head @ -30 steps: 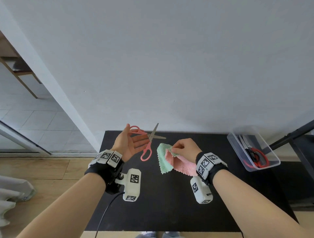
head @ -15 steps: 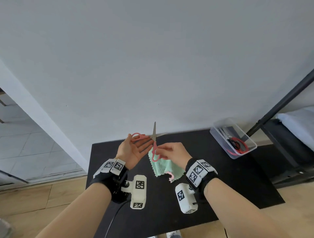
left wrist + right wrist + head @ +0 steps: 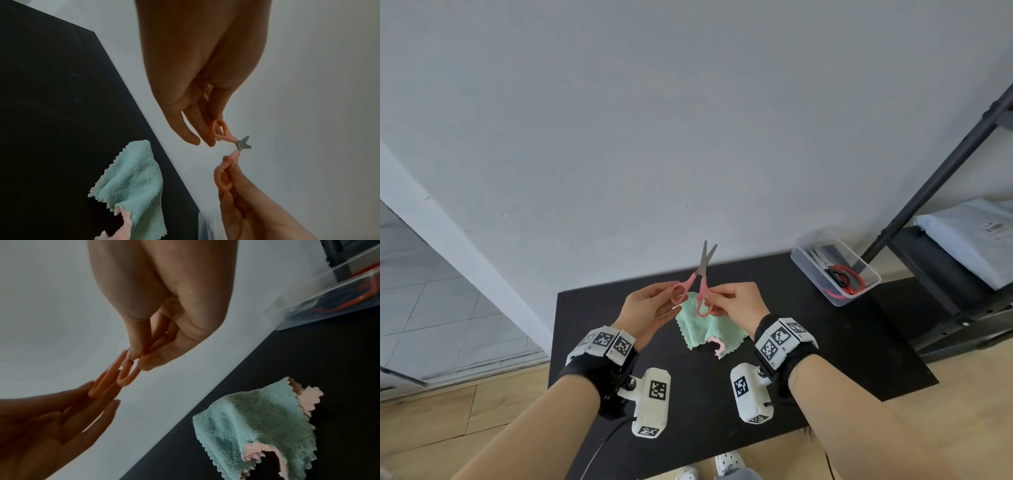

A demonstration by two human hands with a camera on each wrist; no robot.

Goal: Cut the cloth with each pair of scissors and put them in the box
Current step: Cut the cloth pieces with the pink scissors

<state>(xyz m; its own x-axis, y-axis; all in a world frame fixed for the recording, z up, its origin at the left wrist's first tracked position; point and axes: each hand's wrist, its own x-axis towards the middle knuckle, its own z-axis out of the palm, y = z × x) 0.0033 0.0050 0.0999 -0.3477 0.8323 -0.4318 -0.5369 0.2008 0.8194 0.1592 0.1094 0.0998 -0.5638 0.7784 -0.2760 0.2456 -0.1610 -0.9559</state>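
Observation:
Pink-handled scissors (image 3: 702, 274) stand upright above the table with their blades slightly apart and pointing up. My left hand (image 3: 659, 301) pinches the left handle loop (image 3: 219, 129). The other loop (image 3: 127, 373) is pinched by the thumb and fingers of my right hand (image 3: 726, 301). The green cloth with a pink underside (image 3: 705, 330) lies crumpled on the black table (image 3: 599, 308), just below the hands, with no hand touching it. At the table's far right corner stands a clear plastic box (image 3: 806, 265) with red-handled scissors (image 3: 851, 277) in it.
A black metal shelf frame (image 3: 941, 171) with a wrapped package stands right of the table, close to the box. A white wall runs behind the table. Wooden floor and my shoes (image 3: 726, 462) show at the near edge.
My right hand let the cloth drop onto the table and took one handle loop. The scissors swung upright between both hands and their blades came closer together.

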